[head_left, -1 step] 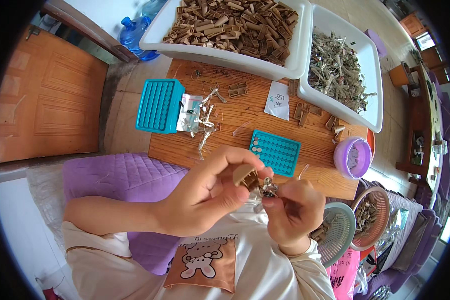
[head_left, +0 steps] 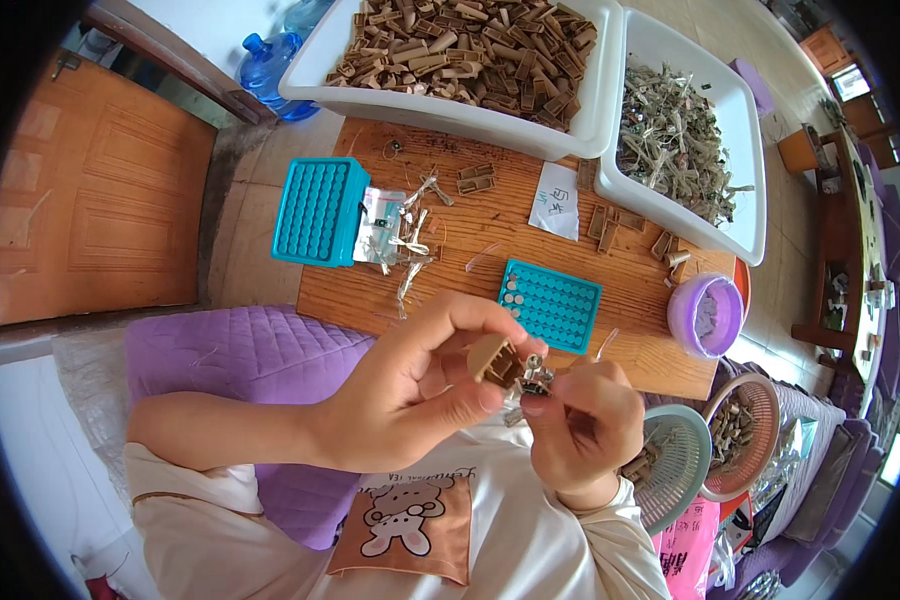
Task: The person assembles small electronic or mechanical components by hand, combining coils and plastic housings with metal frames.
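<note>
Between the thumb and fingers of my left hand (head_left: 410, 385) is a small brown plastic casing (head_left: 492, 361), rounded on one side, its hollow side facing right. My right hand (head_left: 592, 415) pinches a small electronic part with metal contacts (head_left: 536, 376) right beside the casing's opening. Whether the two pieces touch, I cannot tell. Both hands are closed, held above my lap at the table's near edge. Just beyond them lies a teal tray (head_left: 560, 305) of round pockets, with several silver button cells (head_left: 513, 291) at its left end.
A white bin of brown casings (head_left: 450, 112) and a white bin of wired parts (head_left: 745, 130) stand at the back. Teal stacked trays (head_left: 315, 212) sit left, beside loose wired pieces (head_left: 410, 245). A purple tub (head_left: 705, 315) and two baskets (head_left: 685, 470) are at right.
The brown casing has turned slightly in my left hand, showing more of its hollow side. My right hand and the electronic part have barely shifted.
</note>
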Tool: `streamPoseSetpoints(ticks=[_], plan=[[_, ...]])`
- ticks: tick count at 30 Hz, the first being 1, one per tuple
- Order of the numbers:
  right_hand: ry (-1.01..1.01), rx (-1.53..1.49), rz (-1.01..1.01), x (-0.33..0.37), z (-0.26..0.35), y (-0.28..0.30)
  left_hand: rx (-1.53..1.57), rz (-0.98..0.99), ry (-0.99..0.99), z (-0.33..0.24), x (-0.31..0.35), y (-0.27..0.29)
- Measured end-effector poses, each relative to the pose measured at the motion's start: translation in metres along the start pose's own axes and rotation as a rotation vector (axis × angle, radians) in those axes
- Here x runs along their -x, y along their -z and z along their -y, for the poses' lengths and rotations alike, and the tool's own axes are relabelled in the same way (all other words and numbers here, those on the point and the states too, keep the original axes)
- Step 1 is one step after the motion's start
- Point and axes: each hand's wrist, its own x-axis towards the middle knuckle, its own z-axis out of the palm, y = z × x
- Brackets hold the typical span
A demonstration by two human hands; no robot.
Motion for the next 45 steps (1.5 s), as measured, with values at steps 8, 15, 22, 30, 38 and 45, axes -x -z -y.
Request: streamPoseSetpoints(ticks=[8,15,22,30,38,45], plan=[[0.105,-0.077,-0.008,0.001,-0.004,-0.008,-0.069,0.036,-0.031,0.003,0.001,0.01],[0.129,0.094,0.165,-0.007,-0.007,-0.005,0.037,-0.027,-0.023,0.004,0.0,0.013],[-0.118,-0.082,0.062,-0.001,-0.016,-0.017,-0.033,-0.131,-0.084,0.002,-0.006,0.005],[-0.43,-0.662,-0.013,0.008,-0.023,-0.042,-0.063,-0.152,0.009,-0.011,-0.009,0.011],[-0.608,-0.681,0.104,0.015,-0.039,-0.049,0.25,-0.258,0.119,-0.004,-0.014,0.019],[-0.558,-0.738,0.073,0.009,-0.046,-0.043,0.22,-0.261,0.183,0.0,-0.015,0.02]])
